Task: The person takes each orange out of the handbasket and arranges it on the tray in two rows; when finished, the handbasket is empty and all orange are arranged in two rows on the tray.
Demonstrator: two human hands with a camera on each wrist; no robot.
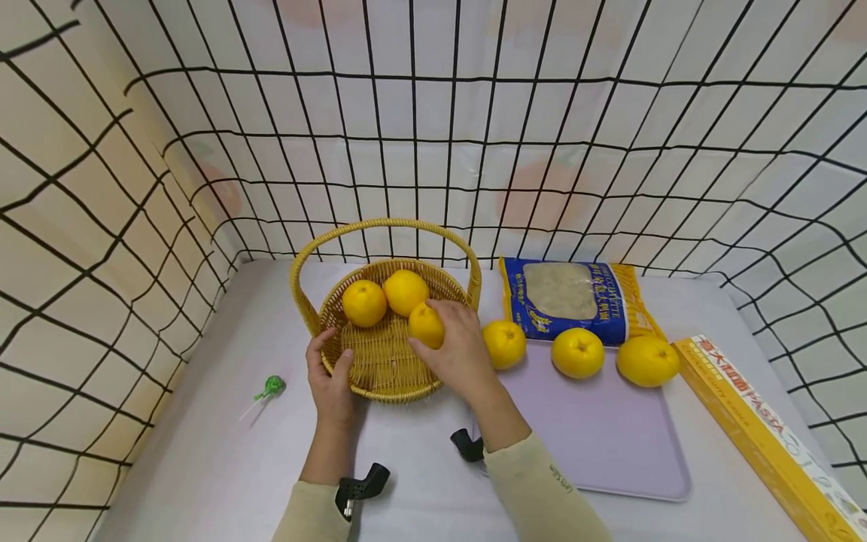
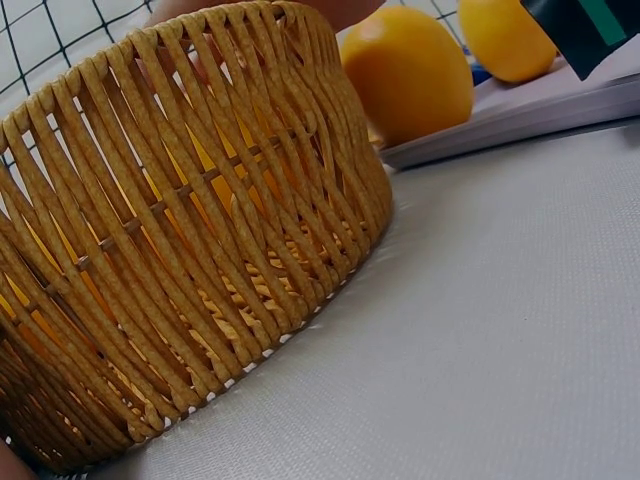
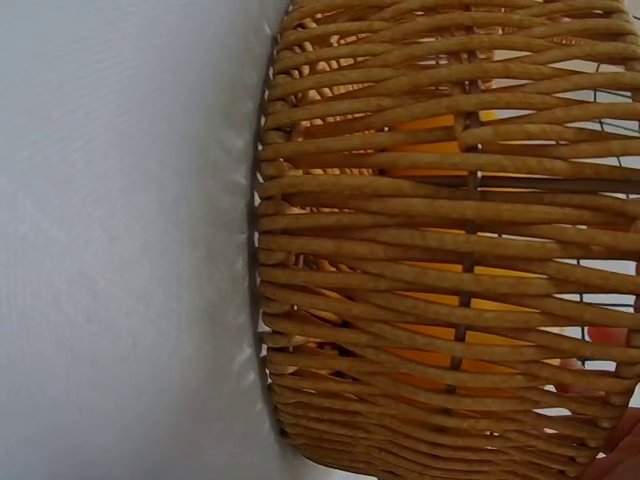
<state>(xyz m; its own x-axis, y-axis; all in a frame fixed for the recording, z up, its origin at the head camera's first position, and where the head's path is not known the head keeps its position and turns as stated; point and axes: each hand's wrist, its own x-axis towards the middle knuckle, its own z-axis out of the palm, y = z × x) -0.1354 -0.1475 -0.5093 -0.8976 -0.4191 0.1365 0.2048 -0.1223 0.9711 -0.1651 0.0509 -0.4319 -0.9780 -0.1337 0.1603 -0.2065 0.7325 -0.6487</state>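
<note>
A woven basket (image 1: 379,361) with a tall arched handle stands on the table. My left hand (image 1: 332,384) grips its left rim, the thumb over the inner side and the fingers outside. My right hand (image 1: 460,350) reaches over the right rim and holds an orange (image 1: 425,325) inside the basket, between thumb and fingers. Two more oranges, one on the left (image 1: 364,303) and one behind (image 1: 406,292), lie at the back of the basket. Both wrist views mostly show the basket's side, in the left wrist view (image 2: 200,210) and the right wrist view (image 3: 450,230), with orange colour through the weave.
Right of the basket, three oranges (image 1: 504,345) (image 1: 578,353) (image 1: 648,361) line the back of a lilac tray (image 1: 596,444). Behind is a blue pasta bag (image 1: 562,301); at far right, a long yellow pasta box (image 1: 765,429). A green lollipop (image 1: 273,385) lies left. Black wire grid (image 1: 413,143) surrounds the table.
</note>
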